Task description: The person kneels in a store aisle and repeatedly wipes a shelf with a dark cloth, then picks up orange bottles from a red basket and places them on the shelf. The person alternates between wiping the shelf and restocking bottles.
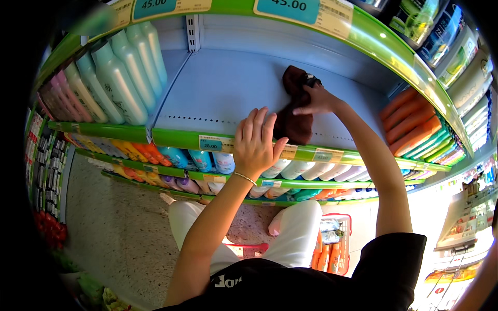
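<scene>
A dark brown cloth (297, 126) lies bunched on the bare metal shelf board (229, 85), trailing down to the green front edge. My right hand (321, 100) is on the cloth, with thumb and fingers gripping its upper part. Something small and black with a pale mark shows at the fingertips; what it is I cannot tell. My left hand (255, 142) is held flat at the shelf's green price rail (175, 138), fingers extended and holding nothing. It wears a thin bracelet and partly covers a price label.
Pale green bottles (120, 77) stand left of a divider. Orange packages (408, 120) stand at the right. Another shelf edge (362, 27) overhangs the board. Lower shelves hold several bottles (200, 159). A shopping basket (346, 252) with orange bottles sits on the floor beside my leg.
</scene>
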Motion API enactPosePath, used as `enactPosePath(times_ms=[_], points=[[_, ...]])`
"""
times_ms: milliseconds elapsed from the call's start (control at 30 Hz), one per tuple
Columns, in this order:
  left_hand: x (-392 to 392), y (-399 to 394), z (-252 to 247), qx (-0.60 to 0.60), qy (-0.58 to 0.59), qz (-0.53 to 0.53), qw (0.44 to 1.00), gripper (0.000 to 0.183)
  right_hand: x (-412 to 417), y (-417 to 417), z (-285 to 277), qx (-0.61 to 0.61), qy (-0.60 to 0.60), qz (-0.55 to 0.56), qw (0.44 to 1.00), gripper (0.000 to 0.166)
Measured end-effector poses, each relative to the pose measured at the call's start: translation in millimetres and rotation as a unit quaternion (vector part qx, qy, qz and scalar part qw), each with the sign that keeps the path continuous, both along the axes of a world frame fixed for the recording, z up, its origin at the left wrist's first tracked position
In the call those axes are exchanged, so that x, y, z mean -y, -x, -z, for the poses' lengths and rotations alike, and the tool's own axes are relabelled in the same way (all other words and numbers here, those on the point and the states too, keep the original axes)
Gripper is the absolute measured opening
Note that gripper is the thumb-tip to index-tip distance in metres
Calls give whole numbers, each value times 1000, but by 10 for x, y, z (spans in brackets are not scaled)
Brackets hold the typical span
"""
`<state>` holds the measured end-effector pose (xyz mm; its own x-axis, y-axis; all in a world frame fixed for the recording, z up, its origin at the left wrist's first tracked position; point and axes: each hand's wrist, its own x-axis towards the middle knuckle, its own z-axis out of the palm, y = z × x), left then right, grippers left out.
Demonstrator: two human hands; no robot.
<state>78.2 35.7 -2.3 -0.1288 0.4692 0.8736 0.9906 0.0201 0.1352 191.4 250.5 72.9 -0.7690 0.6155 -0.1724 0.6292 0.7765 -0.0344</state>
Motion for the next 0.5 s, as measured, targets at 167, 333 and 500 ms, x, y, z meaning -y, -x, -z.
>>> enactPosePath(times_ms=[167,333,500], points=[[17,1,2,0,1,2,1000,48,216,-698,-158,62,20,19,998,105],[-13,-31,5,1,-7,6,1000,50,124,-1035,-98,47,37,37,998,102],[4,-22,14,6,-14,2,1000,52,426,-544,-110,29,61,1,998,101]])
